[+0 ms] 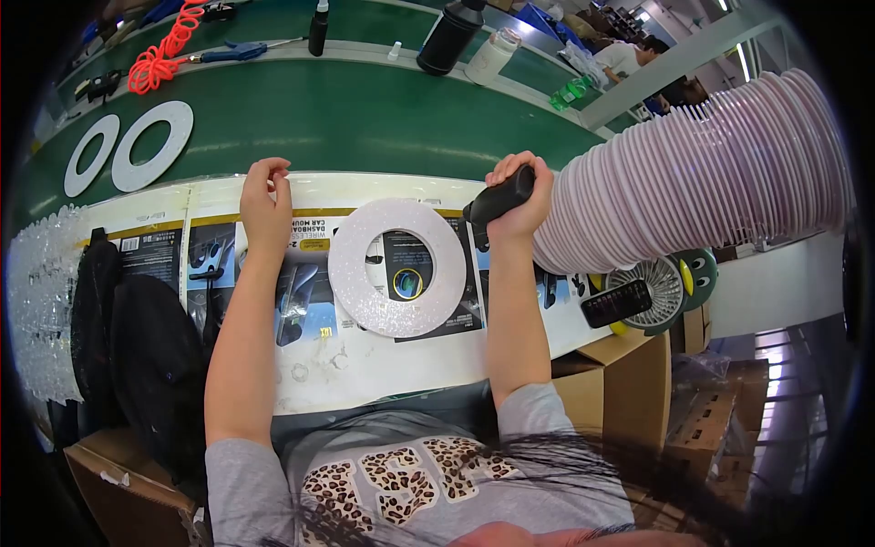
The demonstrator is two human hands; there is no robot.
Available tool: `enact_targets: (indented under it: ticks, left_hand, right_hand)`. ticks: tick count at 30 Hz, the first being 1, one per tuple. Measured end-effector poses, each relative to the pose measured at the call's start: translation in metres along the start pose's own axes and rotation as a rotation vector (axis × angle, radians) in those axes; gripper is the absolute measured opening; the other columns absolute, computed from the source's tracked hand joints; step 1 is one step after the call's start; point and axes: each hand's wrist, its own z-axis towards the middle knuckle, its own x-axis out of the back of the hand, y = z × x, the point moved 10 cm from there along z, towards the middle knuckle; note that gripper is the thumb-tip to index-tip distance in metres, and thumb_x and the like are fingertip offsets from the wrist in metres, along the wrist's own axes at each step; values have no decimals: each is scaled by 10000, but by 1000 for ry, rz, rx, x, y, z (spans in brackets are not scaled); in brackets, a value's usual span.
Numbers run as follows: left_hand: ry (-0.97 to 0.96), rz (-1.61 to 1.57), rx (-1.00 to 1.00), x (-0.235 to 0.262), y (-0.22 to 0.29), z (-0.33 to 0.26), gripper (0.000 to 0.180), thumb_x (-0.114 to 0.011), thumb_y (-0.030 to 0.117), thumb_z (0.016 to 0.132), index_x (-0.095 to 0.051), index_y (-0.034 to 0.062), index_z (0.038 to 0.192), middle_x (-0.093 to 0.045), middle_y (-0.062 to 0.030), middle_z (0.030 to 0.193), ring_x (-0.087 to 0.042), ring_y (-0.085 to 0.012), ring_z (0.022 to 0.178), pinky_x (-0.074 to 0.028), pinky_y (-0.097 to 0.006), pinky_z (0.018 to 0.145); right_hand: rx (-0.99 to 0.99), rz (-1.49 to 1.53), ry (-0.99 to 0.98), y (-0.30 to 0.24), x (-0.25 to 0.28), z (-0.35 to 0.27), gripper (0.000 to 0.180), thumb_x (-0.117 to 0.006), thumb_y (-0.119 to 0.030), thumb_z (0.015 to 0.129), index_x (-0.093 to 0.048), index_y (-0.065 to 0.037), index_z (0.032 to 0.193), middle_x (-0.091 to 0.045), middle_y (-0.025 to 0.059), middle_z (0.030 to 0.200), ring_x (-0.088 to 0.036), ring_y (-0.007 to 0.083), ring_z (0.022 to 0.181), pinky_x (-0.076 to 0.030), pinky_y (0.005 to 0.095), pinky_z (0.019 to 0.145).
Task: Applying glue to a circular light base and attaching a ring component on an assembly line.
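On the green bench [365, 118] I see a glittery white ring [397, 267] lying flat at center. My right hand [521, 196], at 2 o'clock of it, grasps a black tool [497, 199]; my left hand [265, 205], at 10 o'clock, pinches something I cannot make out. The leaning ring stack [711, 164] beside the tool could topple if bumped.

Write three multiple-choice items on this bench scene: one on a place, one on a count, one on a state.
1. Where does the glittery white ring lie?
A. between the two hands
B. on the cardboard box
C. on the stack of pink rings

2. How many flat white rings lie on the green bench top?
A. one
B. two
C. four

3. How is the right hand?
A. open and flat
B. closed round a black handle
C. out of view

Key: 1 A, it lies between the left hand and the right; 2 B, two lie side by side; 3 B, fingers wrap the handle.
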Motion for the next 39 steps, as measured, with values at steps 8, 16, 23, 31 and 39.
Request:
enact_targets:
  ticks: [8,16,23,31,39]
  left_hand:
    - [3,-14,8,0,-2,1,160,-489,17,848,-601,40,961,-613,-75,897,-600,-191,816,-471,-292,705]
    - [8,15,-25,2,-1,1,160,-471,33,883,-598,36,981,-630,-76,890,-612,-173,816,-475,-281,696]
    - [7,12,-24,2,-1,1,158,-469,29,884,-597,34,976,-629,-74,891,-611,-172,813,-474,-280,693]
    - [9,20,-30,2,1,1,151,-471,26,885,-596,33,970,-626,-73,884,-610,-171,808,-473,-278,697]
    - [5,18,-28,1,1,1,152,-470,28,886,-597,34,969,-628,-74,889,-613,-172,817,-474,-279,696]
  right_hand:
    - [-54,-13,-28,21,-2,4,367,-368,-326,925,-425,-68,670,-420,54,595,-430,149,578,-373,283,582]
    - [-69,4,10,29,0,2,358,-378,-324,923,-429,-71,676,-427,50,601,-436,149,583,-376,285,587]
    - [-53,55,-38,14,-18,-6,356,-380,-318,921,-421,-61,679,-427,61,606,-436,156,593,-384,293,605]
    - [-146,64,-109,34,-29,-13,399,-361,-331,927,-423,-57,643,-409,62,573,-417,150,561,-377,277,567]
    - [-145,51,-103,36,-27,-14,407,-358,-332,928,-425,-55,637,-404,62,572,-418,150,563,-373,275,564]
